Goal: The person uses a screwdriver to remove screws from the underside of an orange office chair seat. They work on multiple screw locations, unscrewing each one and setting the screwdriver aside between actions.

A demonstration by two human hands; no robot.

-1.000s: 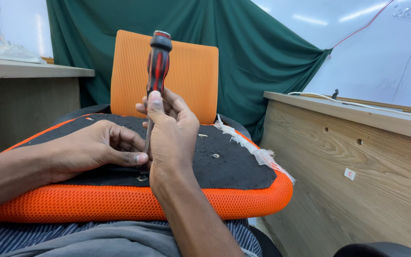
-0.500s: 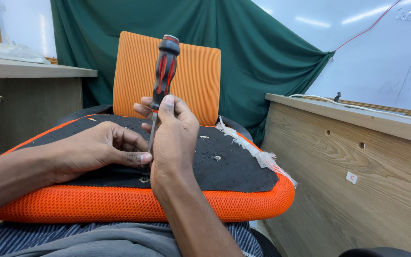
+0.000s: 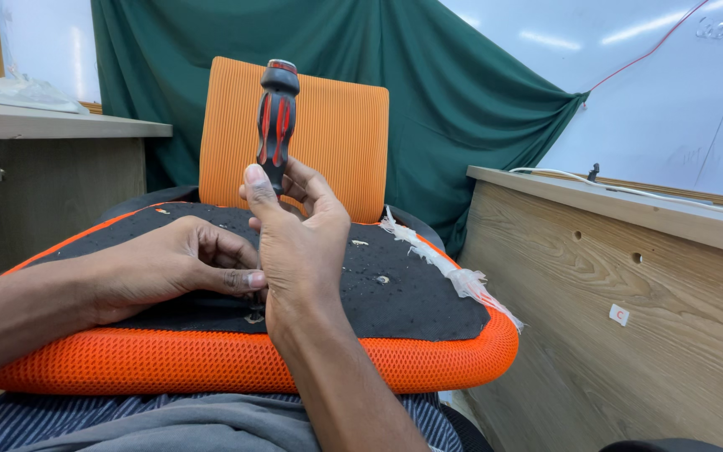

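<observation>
While my right hand point(image 3: 299, 243) grips the black-and-red-handled screwdriver point(image 3: 276, 117) upright over the orange mesh seat cushion's black underside point(image 3: 395, 293), my left hand point(image 3: 169, 264) lies curled beside the shaft, fingertips pinched at its base.

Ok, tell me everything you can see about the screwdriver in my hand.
The screwdriver has a chunky black handle with red stripes and a red-ringed cap, likely rubbery plastic. It stands nearly upright, its top leaning slightly left. The right hand grips the lower handle with thumb and fingers, hiding most of the thin metal shaft. The left hand pinches near the tip, which meets the black underside of the orange seat cushion on the lap.
</observation>
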